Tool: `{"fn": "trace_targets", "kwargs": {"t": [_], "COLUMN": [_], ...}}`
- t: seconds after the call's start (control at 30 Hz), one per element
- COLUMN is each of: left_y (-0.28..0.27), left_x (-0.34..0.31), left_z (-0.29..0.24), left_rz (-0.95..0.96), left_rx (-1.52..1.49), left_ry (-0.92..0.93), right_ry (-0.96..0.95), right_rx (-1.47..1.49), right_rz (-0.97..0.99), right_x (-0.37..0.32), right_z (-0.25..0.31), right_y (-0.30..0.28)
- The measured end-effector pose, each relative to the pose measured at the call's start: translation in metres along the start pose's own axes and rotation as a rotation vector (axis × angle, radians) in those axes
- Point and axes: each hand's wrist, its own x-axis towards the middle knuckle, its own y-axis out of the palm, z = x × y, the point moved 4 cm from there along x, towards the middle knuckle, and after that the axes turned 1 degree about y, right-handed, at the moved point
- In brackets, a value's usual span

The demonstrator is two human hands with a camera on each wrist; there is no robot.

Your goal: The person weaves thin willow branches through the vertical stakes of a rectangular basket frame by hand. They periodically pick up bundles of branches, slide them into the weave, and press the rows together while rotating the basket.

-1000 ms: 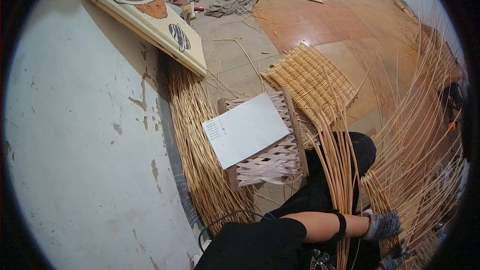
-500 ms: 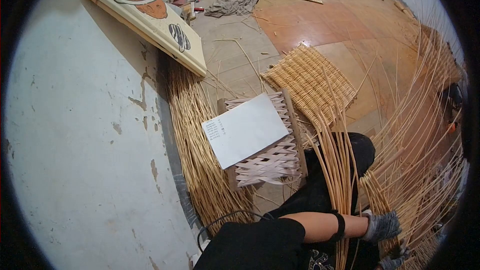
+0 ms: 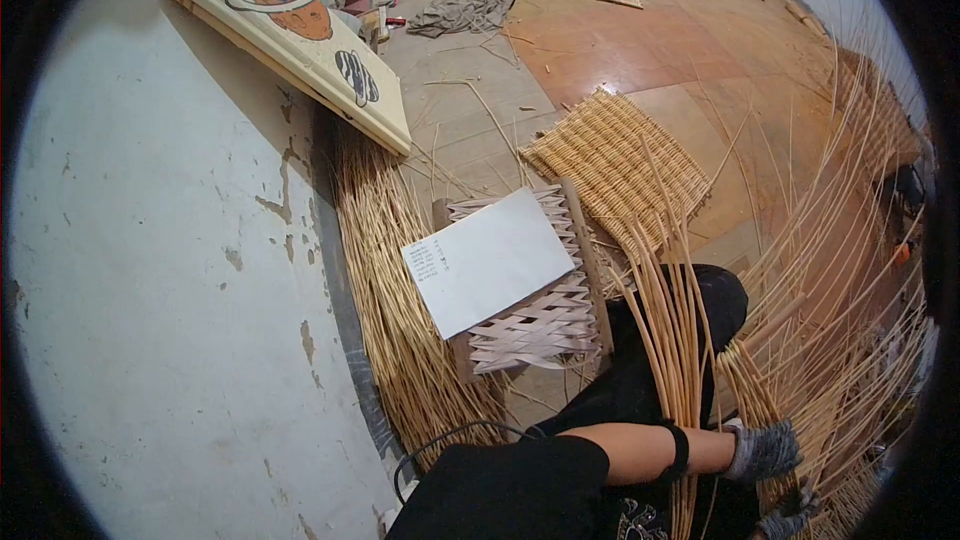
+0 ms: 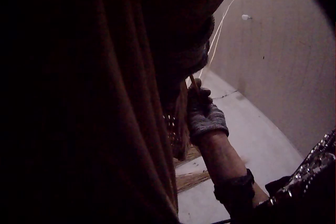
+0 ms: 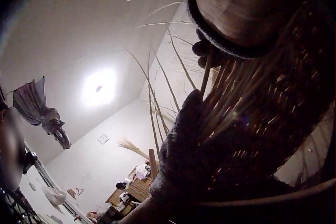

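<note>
Both hands wear grey knitted gloves and work at the lower right of the head view, on a wicker weave with many long rods. My left hand point(image 3: 768, 450) grips the rods; in the right wrist view its thumb lies along them. Just below is my right hand point(image 3: 787, 515), partly cut off by the frame edge. In the left wrist view its fingers point(image 4: 198, 88) pinch a thin wicker rod point(image 4: 192, 81). The woven wicker point(image 5: 278, 98) is dark beside both hands in the right wrist view. Another bundle of rods point(image 3: 675, 360) passes under my left forearm.
A sheet of paper point(image 3: 490, 265) with handwriting lies on a strap-woven stool point(image 3: 540, 335). Cut rods point(image 3: 390, 290) lie along the wall. A woven wicker panel point(image 3: 620, 165) is on the floor, and a painted board point(image 3: 300, 50) leans at upper left. Long loose rods point(image 3: 840, 270) fan out at right.
The hands stay at the same place on the weave, with only slight finger movement. The head view has shifted very slightly.
</note>
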Motion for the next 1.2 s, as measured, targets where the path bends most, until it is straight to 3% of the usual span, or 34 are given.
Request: {"fn": "trace_targets", "kwargs": {"t": [0.43,0.83,1.2], "left_y": [-0.008,-0.002,-0.005], "left_x": [0.000,0.000,0.001], "left_z": [0.001,0.001,0.001], "left_rz": [0.031,-0.069,0.044], "left_rx": [0.017,0.002,0.004], "left_ry": [0.016,-0.003,-0.019], "right_ry": [0.032,0.049,0.059], "right_rx": [0.109,0.140,0.158], "right_rz": [0.000,-0.003,-0.005], "right_x": [0.000,-0.001,-0.001], "right_z": [-0.001,-0.001,0.001], "right_y": [0.002,0.002,0.003]}}
